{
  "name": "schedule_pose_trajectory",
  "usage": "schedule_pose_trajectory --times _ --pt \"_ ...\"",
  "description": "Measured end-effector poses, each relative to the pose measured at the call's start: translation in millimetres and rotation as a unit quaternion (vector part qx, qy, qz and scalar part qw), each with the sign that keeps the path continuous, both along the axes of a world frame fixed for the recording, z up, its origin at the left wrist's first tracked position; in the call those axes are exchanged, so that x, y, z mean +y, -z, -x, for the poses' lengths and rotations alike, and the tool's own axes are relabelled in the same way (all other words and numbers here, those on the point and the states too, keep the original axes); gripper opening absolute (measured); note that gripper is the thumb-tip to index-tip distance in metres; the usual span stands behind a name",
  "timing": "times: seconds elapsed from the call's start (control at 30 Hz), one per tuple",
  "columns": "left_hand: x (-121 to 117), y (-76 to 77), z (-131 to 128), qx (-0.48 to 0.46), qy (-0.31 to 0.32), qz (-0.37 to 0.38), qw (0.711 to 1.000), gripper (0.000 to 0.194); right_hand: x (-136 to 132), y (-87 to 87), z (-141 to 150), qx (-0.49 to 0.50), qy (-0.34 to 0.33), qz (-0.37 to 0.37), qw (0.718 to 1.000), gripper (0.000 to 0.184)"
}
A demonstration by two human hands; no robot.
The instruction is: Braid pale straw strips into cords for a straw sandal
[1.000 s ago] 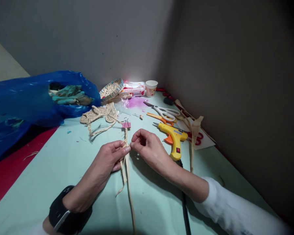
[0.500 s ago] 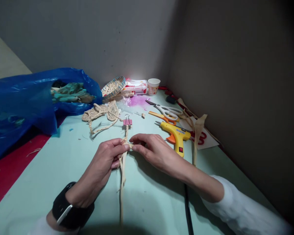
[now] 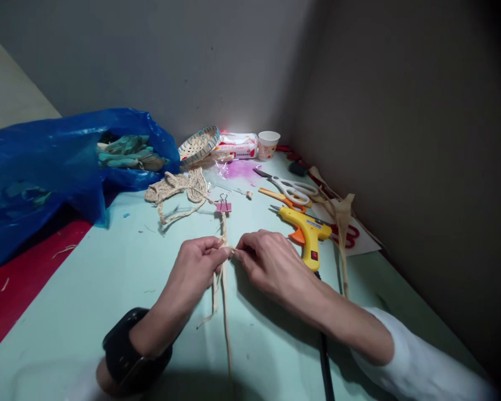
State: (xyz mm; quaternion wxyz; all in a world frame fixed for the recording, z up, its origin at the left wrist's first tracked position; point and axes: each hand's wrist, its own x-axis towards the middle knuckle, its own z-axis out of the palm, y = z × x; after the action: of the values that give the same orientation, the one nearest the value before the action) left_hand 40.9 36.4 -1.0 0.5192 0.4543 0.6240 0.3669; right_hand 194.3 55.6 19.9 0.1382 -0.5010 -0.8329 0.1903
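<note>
A pale plant-fibre braid (image 3: 224, 223) runs down from a pink binder clip (image 3: 223, 207) on the table. My left hand (image 3: 200, 262) pinches the braid at its lower end between thumb and forefinger. Loose fibre strands (image 3: 225, 312) hang below it toward me. Just to the right, my right hand (image 3: 271, 259) is closed in a pinch on a short strand that leads sideways from the braid. The fingertips of both hands are close together, and the exact crossing of the strands is partly hidden.
A yellow glue gun (image 3: 311, 236), white-handled scissors (image 3: 294, 188) and orange scissors (image 3: 281, 199) lie at right. Behind are a coil of braided cord (image 3: 175, 187), a woven basket (image 3: 200, 146), a tissue pack (image 3: 239, 146) and a paper cup (image 3: 269, 146). A blue plastic bag (image 3: 45, 167) is at left.
The view has shifted slightly, so everything sits a little farther right. My right fingers have closed more tightly on the side strand, and the hanging strands have spread apart.
</note>
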Motion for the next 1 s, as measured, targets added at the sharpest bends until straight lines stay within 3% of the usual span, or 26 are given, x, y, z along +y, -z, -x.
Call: schedule_pose_trajectory --times 0.17,0.4,0.67,0.87,1.0 --pt "-1.9 0.2 -2.7 0.051 0.006 -0.017 0.999 0.03 -7.4 -0.8 4.8 -0.036 0.005 -0.037 0.999 0.02" --pt "-1.0 -0.5 0.1 0.035 0.003 0.009 0.999 0.023 0.2 2.7 -2.9 0.054 0.008 0.036 0.998 0.02" --pt "-2.6 0.7 5.5 0.044 0.029 0.011 0.999 0.03 4.4 2.9 -7.5 0.12 0.015 0.084 0.989 0.021" --pt "-3.6 -2.2 -3.0 0.001 -0.035 0.047 0.998 0.025 8.0 1.3 -9.1 0.13 0.026 0.098 0.986 0.02" --pt "-2.7 -9.9 -4.5 0.02 -0.024 0.078 0.996 0.021 13.3 -0.2 -10.0 0.133 0.02 0.13 0.982 0.021"
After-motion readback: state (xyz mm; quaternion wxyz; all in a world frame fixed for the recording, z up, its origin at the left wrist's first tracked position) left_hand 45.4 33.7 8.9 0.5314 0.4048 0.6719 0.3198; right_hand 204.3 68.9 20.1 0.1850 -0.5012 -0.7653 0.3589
